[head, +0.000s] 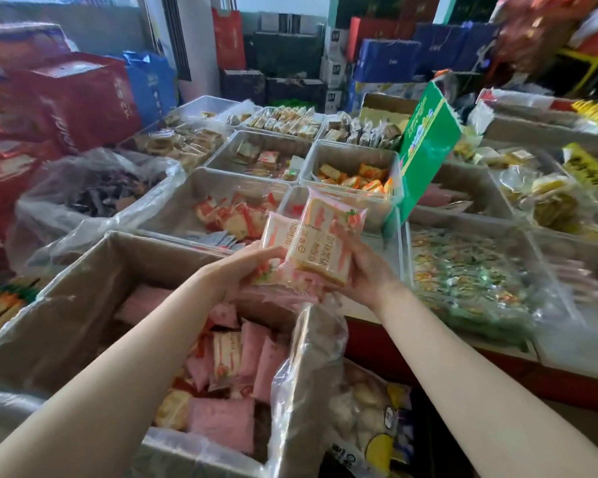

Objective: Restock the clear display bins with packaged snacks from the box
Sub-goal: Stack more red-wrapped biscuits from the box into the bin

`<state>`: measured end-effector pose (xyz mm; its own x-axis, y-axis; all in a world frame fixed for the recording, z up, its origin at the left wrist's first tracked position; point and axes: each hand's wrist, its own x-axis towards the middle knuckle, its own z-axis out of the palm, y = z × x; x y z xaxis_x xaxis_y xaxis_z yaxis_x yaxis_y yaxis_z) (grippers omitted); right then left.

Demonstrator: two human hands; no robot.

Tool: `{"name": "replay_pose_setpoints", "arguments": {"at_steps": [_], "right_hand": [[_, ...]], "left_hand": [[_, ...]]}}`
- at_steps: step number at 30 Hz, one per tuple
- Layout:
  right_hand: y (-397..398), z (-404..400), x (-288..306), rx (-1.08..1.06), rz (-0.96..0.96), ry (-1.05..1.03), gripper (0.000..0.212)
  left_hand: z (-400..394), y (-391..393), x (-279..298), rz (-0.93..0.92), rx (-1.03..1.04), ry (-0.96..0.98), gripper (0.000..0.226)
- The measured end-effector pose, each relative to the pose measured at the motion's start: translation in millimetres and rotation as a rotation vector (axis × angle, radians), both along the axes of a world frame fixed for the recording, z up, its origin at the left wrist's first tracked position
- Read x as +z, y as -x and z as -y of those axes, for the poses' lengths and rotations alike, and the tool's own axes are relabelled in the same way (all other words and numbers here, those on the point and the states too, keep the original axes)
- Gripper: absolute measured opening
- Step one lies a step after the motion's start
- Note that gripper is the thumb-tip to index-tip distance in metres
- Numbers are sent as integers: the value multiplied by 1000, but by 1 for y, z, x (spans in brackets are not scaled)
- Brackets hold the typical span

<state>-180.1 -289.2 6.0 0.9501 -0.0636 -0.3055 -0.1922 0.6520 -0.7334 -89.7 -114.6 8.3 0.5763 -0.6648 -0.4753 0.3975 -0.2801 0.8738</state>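
A cardboard box (83, 305) lined with clear plastic sits at the lower left, holding several pink-wrapped snack packs (221, 419). Both hands are raised above its far edge. My left hand (246, 270) grips a pink snack pack (273, 232) from below. My right hand (363, 267) holds a second pink-and-white snack pack (325, 236) upright, thumb across its front. The two packs touch side by side. Just beyond them lies a clear display bin (290, 201) with a little pink showing inside. To its left, another clear bin (173, 208) holds red-and-white packs.
Rows of clear bins with assorted snacks (356, 177) fill the counter. A green carton (425, 146) leans to the right of the held packs. A bin of green-wrapped sweets (470, 277) lies at right. Red gift boxes (66, 98) stack at left. A plastic bag of pale snacks (366, 408) sits below.
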Motion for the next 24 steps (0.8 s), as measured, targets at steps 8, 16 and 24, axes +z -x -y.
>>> {"name": "replay_pose_setpoints", "arguments": {"at_steps": [8,16,24], "right_hand": [[78,137,11,-57,-55,-31,23],[203,336,4,-93,-38,-112,55],[273,464,-6,-139,-14,-155,56]], "left_hand": [[159,67,25,-56,-70,77,74],[387,189,36,-3,-340,8,57],[547,241,12,99,-275,-25,76]]}}
